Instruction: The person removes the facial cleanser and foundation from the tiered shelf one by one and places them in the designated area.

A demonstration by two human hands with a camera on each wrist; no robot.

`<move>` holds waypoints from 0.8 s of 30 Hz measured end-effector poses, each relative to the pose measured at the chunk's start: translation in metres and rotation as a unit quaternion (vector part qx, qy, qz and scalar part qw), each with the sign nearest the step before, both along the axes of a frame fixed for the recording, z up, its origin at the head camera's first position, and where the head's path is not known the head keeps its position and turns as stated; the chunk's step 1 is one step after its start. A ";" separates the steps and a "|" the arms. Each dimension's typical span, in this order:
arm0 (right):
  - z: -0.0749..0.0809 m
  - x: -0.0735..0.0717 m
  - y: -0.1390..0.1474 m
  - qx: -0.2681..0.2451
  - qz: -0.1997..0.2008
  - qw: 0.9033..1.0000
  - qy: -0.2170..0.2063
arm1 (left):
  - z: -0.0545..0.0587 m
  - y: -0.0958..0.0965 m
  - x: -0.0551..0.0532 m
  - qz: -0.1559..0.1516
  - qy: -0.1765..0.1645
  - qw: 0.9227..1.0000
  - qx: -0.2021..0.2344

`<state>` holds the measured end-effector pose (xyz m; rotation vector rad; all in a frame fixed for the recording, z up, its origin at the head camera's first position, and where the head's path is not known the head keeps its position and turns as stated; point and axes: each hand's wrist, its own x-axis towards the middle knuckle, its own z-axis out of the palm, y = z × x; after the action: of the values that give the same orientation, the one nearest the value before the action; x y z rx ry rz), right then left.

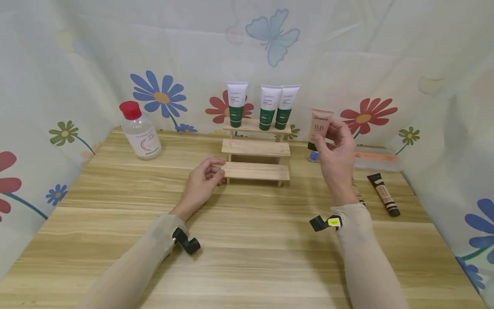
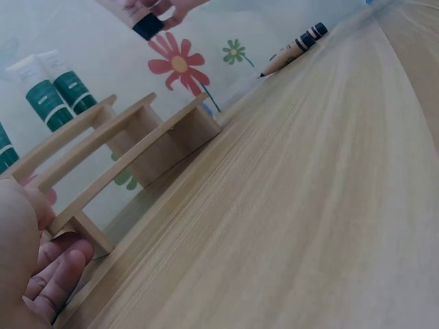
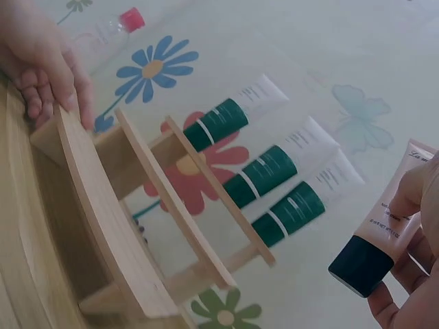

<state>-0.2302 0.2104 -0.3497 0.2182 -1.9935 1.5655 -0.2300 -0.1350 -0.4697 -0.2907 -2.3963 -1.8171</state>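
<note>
My right hand (image 1: pixel 339 156) holds a pinkish-beige BB cream tube (image 1: pixel 319 122) upright, black cap down, between thumb and fingers. The tube is raised to the right of a three-tier wooden display stand (image 1: pixel 256 171). At the stand's lowest step, my left hand (image 1: pixel 202 180) grips the left end, thumb at the top and curled fingers by the leg (image 2: pixel 92 233). Three white-and-green tubes stand on the top step: one at the left (image 1: pixel 237 105), two close together at the right (image 1: pixel 267 107). The lower two steps bear nothing.
A clear bottle with a red cap (image 1: pixel 143 137) stands at the back left. On the right lie a beige-and-black tube (image 1: pixel 384 195), a clear case with an orange band (image 1: pixel 380 158) and a small blue item (image 1: pixel 314 156). Another tube is partly hidden by my right wrist. Flowered cloth (image 1: pixel 328 68) surrounds the table.
</note>
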 end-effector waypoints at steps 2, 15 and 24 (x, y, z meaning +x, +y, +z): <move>-0.001 0.004 0.009 0.005 -0.013 1.000 -0.008 | 0.000 0.001 0.000 0.000 0.001 1.000 0.001; -0.014 0.022 0.051 0.008 -0.051 0.998 -0.041 | -0.001 -0.002 0.000 0.003 0.001 1.000 -0.002; -0.042 0.029 0.061 0.035 -0.038 0.995 -0.086 | -0.003 -0.001 -0.001 -0.002 0.002 1.000 -0.001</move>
<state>-0.2012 0.2709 -0.3919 0.0365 -2.1638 1.5123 -0.2312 -0.1360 -0.4726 -0.2994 -2.3955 -1.8148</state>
